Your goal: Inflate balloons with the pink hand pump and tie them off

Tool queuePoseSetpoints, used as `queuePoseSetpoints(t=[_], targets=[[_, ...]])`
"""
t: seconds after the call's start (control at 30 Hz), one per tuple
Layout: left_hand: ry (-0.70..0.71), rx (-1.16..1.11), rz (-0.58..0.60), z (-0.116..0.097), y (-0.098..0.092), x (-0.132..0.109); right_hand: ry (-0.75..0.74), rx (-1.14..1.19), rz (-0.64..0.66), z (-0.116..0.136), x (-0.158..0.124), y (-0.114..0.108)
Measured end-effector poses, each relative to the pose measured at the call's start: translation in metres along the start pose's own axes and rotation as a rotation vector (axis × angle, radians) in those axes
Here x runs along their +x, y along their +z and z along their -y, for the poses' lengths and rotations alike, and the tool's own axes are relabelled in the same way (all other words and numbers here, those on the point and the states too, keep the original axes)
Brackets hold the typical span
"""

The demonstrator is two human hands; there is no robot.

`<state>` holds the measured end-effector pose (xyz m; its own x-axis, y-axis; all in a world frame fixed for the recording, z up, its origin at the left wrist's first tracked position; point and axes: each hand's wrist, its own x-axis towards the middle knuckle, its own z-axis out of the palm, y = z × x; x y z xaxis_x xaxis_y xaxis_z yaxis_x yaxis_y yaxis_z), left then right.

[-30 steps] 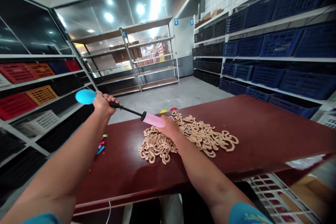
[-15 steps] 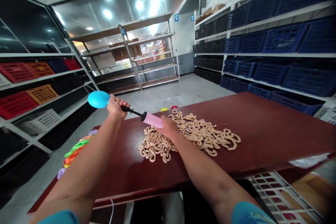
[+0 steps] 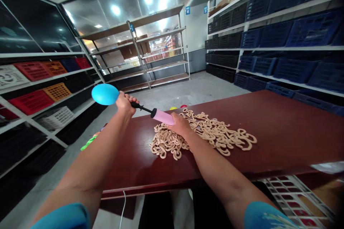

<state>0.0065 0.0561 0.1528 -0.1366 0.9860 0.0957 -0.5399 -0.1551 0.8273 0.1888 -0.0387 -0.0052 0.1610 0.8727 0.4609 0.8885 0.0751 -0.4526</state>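
Over open floor (image 3: pixel 188 89) past the bench (image 3: pixel 282 132) edge, the left hand (image 3: pixel 125 103) clasps the black end of the pump (image 3: pixel 163 116), the right hand (image 3: pixel 180 126) its pink barrel; the blue balloon (image 3: pixel 105 94) grew slightly.

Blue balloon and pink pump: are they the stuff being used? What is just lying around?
In use: blue balloon, pink pump, left hand on its black end, right hand on its pink barrel.
Lying about: beige hooks piled on the table, limp balloons past its left edge, plastic crates.
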Motion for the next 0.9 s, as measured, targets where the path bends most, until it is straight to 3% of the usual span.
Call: queuePoseSetpoints(t=[0.13,0.23,0.33,0.6,0.7,0.8,0.9], targets=[[0.057,-0.021,-0.026,-0.039,-0.010,0.019,0.006,0.026,-0.002,-0.007,0.003,0.002],[0.061,-0.034,-0.002,-0.049,-0.013,0.023,0.007,0.029,0.002,-0.008,0.003,0.005],[0.053,-0.046,0.007,-0.036,-0.012,0.017,0.030,0.013,0.028,-0.008,0.002,0.007],[-0.041,-0.048,0.020,0.042,-0.002,-0.017,0.000,-0.026,-0.013,-0.008,0.003,0.014],[-0.029,-0.060,0.025,0.061,0.001,-0.028,-0.023,-0.021,-0.037,-0.008,0.003,0.015],[-0.024,-0.059,0.013,0.059,0.001,-0.030,-0.057,-0.008,-0.062,-0.008,0.002,0.014],[-0.025,-0.042,-0.013,0.035,-0.003,-0.022,-0.076,0.000,-0.080,-0.009,0.002,0.012]])
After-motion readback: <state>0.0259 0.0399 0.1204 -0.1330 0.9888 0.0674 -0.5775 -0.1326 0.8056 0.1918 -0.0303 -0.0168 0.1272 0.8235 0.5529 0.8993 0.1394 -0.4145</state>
